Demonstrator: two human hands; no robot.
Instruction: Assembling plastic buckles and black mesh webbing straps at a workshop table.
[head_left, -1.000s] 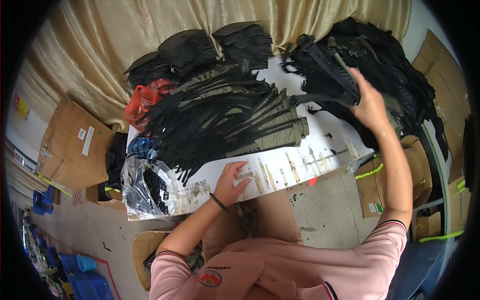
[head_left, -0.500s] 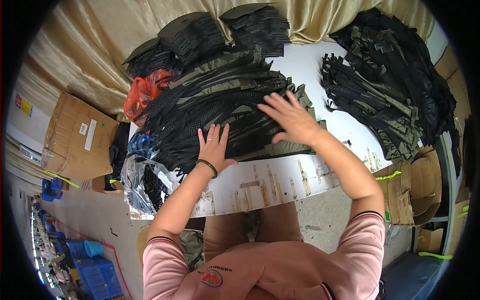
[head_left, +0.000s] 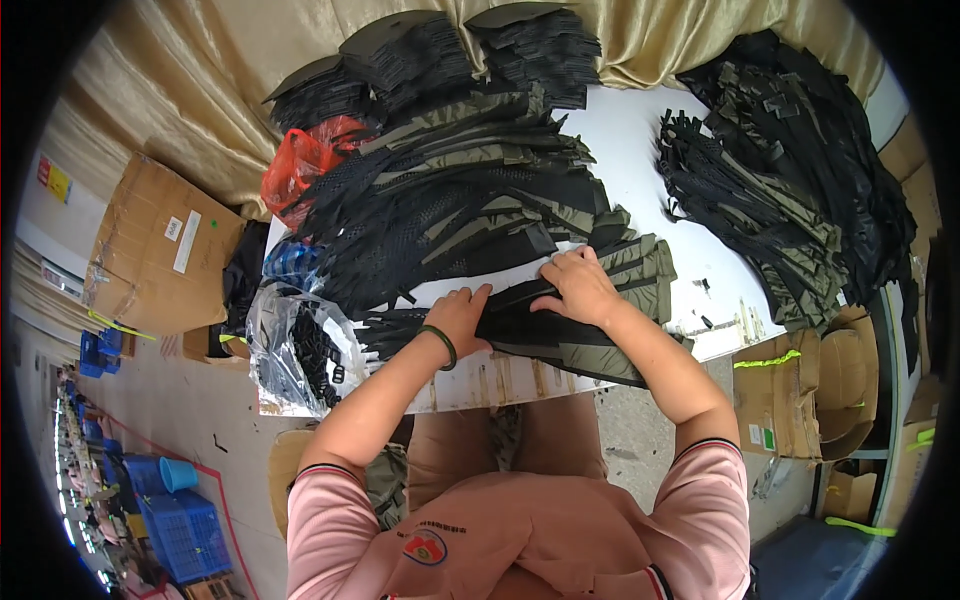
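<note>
A black and olive fabric piece [head_left: 585, 340], long and strap-like, lies across the near part of the white table and hangs past its front edge. My left hand [head_left: 460, 318], with a dark green bangle at the wrist, has its fingers closed over the piece's left part. Further right, my right hand [head_left: 580, 288] grips the far edge of the same cloth with bent fingers. Just beyond both hands spreads a heap of similar black mesh and olive pieces [head_left: 430, 215]. A strip of white tabletop shows between heap and piece. The fingertips are partly hidden in the fabric.
Stacks of flat black panels [head_left: 410, 65] stand at the back by a gold curtain [head_left: 640, 40]. Another fabric pile [head_left: 770, 190] covers the right side. At left are a red plastic bag [head_left: 300, 170], a clear bag of black parts [head_left: 305, 345] and a cardboard box [head_left: 165, 245].
Both hands have come off the top of the heap and taken hold of fabric. A piece now lies nearer me, parted from the heap and over the table's front edge.
</note>
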